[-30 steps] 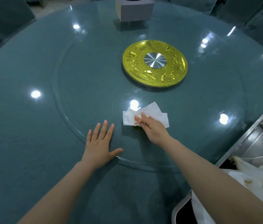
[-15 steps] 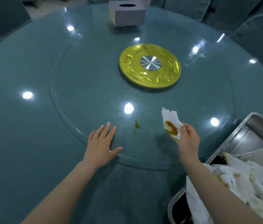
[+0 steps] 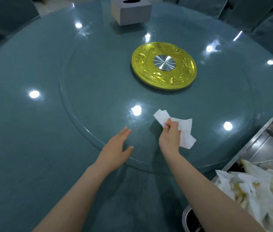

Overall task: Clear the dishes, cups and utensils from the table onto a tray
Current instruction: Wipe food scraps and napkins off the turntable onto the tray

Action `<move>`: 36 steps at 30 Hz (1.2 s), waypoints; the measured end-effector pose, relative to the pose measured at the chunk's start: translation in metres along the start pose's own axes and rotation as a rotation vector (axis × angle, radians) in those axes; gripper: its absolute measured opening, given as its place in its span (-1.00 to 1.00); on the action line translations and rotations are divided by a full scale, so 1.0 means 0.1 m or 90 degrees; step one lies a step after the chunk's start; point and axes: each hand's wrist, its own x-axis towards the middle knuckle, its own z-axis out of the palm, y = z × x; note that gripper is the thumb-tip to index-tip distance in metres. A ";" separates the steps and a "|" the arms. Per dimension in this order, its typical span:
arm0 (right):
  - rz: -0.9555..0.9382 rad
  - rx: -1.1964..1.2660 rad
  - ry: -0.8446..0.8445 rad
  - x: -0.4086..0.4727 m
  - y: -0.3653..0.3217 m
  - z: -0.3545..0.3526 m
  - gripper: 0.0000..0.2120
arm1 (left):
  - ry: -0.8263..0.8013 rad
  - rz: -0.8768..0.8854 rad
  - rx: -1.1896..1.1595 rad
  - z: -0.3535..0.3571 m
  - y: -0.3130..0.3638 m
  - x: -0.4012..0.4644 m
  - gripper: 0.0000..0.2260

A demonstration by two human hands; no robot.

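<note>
One tray, steel, is sitting at the right edge of the surface, just beside the right forearm, likely parked there so that waste needs only a short reach. It is looking shiny and shallow, its near end heaped with crumpled, yellow-stained tissues; whether any dishes are lying under the heap cannot be told. No dishes, cups or utensils are showing on the surface, so the clearing is judged nearly done and wiping is the step in hand.

One white tissue is being pinched by the right hand, fingers curled around it, above the glass turntable.

One left hand is resting flat with fingers straight on the turntable's rim, probably steadying it.

One gold disc is marking the centre; one grey tissue box is standing at the far side.
</note>
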 end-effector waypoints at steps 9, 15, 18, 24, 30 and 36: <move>-0.210 -0.143 -0.207 -0.02 0.20 -0.21 -0.76 | 0.108 -0.105 -0.035 -0.05 0.00 -0.31 -0.50; -0.309 -0.252 -0.364 -0.14 0.24 -0.36 -0.68 | 0.184 -0.177 -0.064 -0.05 0.26 -0.61 -0.53; -0.331 -0.280 -0.429 -0.35 0.29 -0.46 -0.75 | 0.191 -0.190 -0.054 -0.05 0.38 -0.88 -0.54; -0.291 -0.191 -0.477 -0.81 0.29 -0.77 -0.77 | 0.215 -0.225 -0.038 0.06 0.66 -1.42 -0.58; -0.073 0.177 -0.459 -1.35 0.25 -1.20 -0.76 | 0.232 -0.235 -0.096 0.12 0.94 -1.83 -0.64; 0.151 0.457 -0.529 -1.78 0.25 -1.65 -0.82 | 0.223 -0.193 -0.294 0.17 1.35 -2.28 -0.67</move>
